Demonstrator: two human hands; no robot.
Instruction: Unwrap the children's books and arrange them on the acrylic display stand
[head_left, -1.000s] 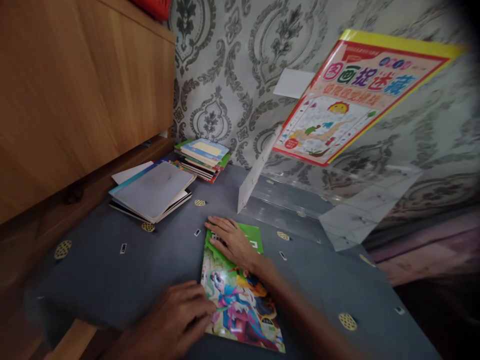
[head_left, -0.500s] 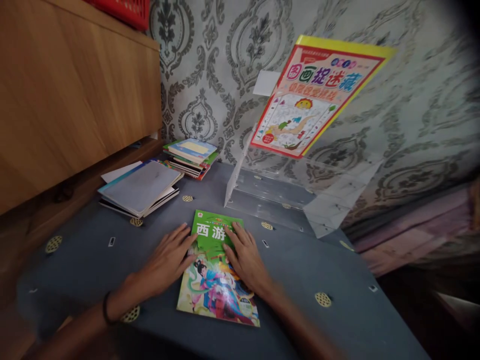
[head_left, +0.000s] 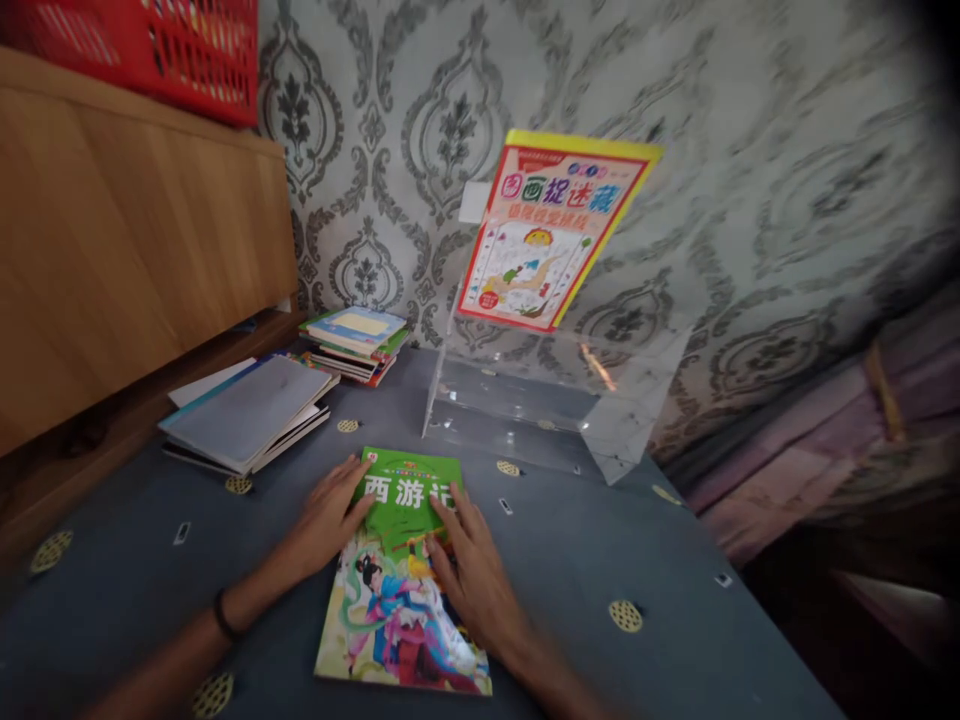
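A picture book (head_left: 405, 610) with a green top and a colourful painted figure lies flat on the dark grey table cover. My left hand (head_left: 330, 515) rests at its upper left edge, fingers stretched out and thumb touching the cover. On the other side, my right hand (head_left: 476, 570) lies over the book's right edge, fingers extended and a little apart. Neither hand grips the book. Beyond them stands a clear acrylic book stand (head_left: 517, 425). A red and yellow book (head_left: 551, 235) leans upright on its top tier.
Left of the stand are a stack of books (head_left: 352, 335) near the wall and a looser pile topped by a greyish book (head_left: 251, 405). A wooden cabinet (head_left: 142, 250) borders the left side, carrying a red plastic basket (head_left: 180, 60). Pinkish fabric (head_left: 795, 470) hangs at the right.
The view has shifted, so the scene sits lower and further left, with more of the red basket showing. My right hand sits slightly lower on the book, exposing more of the title.
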